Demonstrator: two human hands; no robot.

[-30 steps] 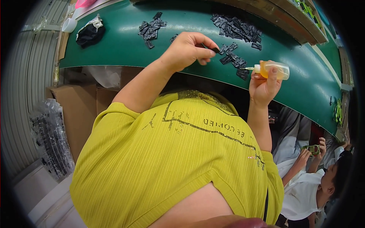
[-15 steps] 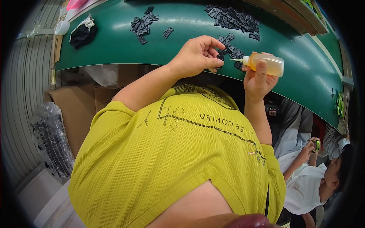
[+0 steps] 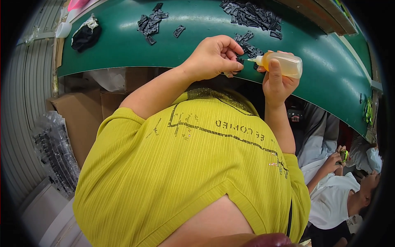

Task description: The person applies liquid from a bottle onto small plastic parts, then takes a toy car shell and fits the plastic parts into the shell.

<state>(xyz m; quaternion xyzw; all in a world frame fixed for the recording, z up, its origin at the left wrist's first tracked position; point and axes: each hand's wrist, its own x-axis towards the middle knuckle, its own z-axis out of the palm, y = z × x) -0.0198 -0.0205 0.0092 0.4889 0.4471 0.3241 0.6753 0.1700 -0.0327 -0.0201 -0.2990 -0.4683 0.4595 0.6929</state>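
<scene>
A: Which step does this look like to you?

B: Oiling or gluing a small part, I judge; the left hand (image 3: 214, 55) pinches a small black piece (image 3: 240, 60) between thumb and fingertips, just over the near edge of the green worktop (image 3: 123, 49); the right hand (image 3: 276, 80) is wrapped round a small bottle (image 3: 282, 64) of yellow liquid, thumb along its side, and the nozzle tip touches or all but touches the piece.

A: And what does the next move call for?

B: A light squeeze, probably, with both hands held steady; the tip is fine and the piece tiny, so a slip would put the drop on the fingers instead.

A: Room to move?

B: Tight at the front; both hands work right at the worktop's curved near edge, with a drop below it; a loose heap of black pieces (image 3: 249, 43) lies just behind the hands, a bigger pile (image 3: 253, 14) farther back, another pile (image 3: 150, 22) to the left; bare green between them gives space to set the piece down; a seated person (image 3: 349, 197) is low on the right, well apart.
</scene>
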